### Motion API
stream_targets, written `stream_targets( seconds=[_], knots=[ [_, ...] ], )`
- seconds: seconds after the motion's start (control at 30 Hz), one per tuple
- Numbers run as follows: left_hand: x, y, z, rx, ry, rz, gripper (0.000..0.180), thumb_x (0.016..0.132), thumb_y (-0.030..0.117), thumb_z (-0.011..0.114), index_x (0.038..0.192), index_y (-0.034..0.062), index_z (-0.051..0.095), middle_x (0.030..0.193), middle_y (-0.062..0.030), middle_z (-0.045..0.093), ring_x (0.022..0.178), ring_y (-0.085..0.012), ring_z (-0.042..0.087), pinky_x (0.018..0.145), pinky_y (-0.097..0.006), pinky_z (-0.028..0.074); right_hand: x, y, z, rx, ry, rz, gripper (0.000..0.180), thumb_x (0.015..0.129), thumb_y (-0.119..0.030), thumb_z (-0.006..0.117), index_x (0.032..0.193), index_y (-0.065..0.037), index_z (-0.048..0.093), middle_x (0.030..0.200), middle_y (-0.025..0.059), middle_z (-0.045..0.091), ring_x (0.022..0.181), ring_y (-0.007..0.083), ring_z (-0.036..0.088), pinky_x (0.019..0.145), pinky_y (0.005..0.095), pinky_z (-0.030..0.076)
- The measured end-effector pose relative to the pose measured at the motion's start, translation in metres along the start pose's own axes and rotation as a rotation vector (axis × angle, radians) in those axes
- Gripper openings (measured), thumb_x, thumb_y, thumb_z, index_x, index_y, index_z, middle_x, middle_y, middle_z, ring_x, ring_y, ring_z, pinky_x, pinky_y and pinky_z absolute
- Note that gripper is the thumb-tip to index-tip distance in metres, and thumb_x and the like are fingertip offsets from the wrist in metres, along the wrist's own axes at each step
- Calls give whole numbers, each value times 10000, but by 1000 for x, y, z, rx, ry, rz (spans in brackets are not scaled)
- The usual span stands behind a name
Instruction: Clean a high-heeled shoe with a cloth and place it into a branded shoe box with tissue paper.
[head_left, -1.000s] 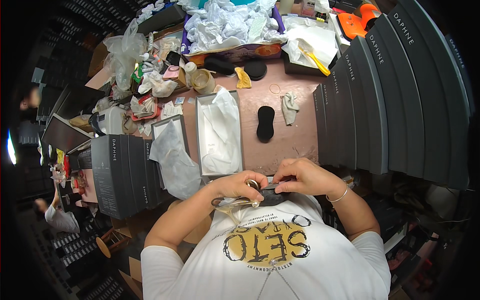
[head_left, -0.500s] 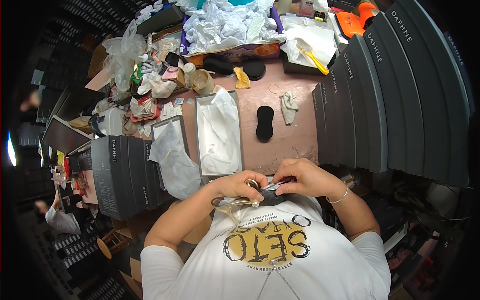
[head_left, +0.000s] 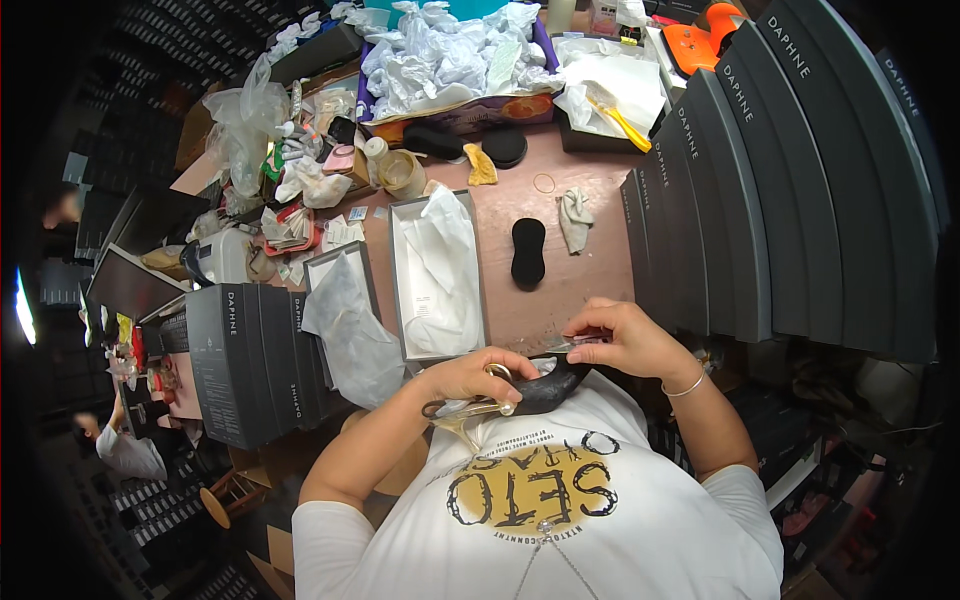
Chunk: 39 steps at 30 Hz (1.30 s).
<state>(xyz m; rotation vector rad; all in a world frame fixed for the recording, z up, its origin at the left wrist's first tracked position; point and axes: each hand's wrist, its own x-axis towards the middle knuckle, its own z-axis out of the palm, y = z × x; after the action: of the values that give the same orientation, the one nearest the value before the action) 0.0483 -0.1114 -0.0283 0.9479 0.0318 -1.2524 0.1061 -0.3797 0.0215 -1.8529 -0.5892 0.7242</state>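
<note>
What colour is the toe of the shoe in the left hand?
Black. The shoe's toe shows best in the head view.

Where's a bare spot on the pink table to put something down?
On the pink tabletop, one bare strip lies between the black pad and the open box to its left. A wider patch is below the pale cloth, bordered by the black pad, right hand and dark boxes. Upper left is crowded: plastic bags, jar.

crumpled white paper (head_left: 440,62), yellow handle (head_left: 628,130)
</note>
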Motion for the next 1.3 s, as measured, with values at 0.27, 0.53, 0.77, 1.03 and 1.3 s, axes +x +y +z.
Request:
stream_targets(
  seconds=[0.27,0.53,0.77,1.03,1.3],
  knots=[
    [1,-16,-13,-184,3,42,434,745,121,744,1135,7,591,950,-37,649,781,-72,602,714,-194,487,-2,4,8,45,-112,-27,292,767,-207,800,967,-14,711,821,75,611,742,180,588,677,295,466],
    [0,-11,-11,-102,1,5,344,773,105,724,1089,50,599,922,-4,614,785,-55,570,701,-185,456,6,-4,11,3,-188,-51,298,778,-236,773,958,-8,706,846,117,632,772,253,618,702,340,482],
    [0,-11,-11,-48,-18,20,345,760,101,727,1080,62,603,952,1,609,817,-58,562,729,-194,458,7,-6,12,-12,-199,-65,286,780,-237,769,940,-8,709,845,129,640,778,269,620,700,354,481],
    [1,-9,-12,-29,-30,-5,344,768,117,734,1081,66,601,932,4,607,794,-58,561,714,-195,455,6,-5,12,2,-194,-45,281,776,-238,773,928,-11,708,837,127,641,768,272,626,692,357,481],
    [1,-6,-9,-81,-50,6,343,792,123,724,1097,53,583,920,-3,610,783,-51,564,696,-195,453,3,-5,13,3,-94,-23,244,805,-192,760,934,2,689,816,78,631,751,189,611,691,302,479]
  ],
)
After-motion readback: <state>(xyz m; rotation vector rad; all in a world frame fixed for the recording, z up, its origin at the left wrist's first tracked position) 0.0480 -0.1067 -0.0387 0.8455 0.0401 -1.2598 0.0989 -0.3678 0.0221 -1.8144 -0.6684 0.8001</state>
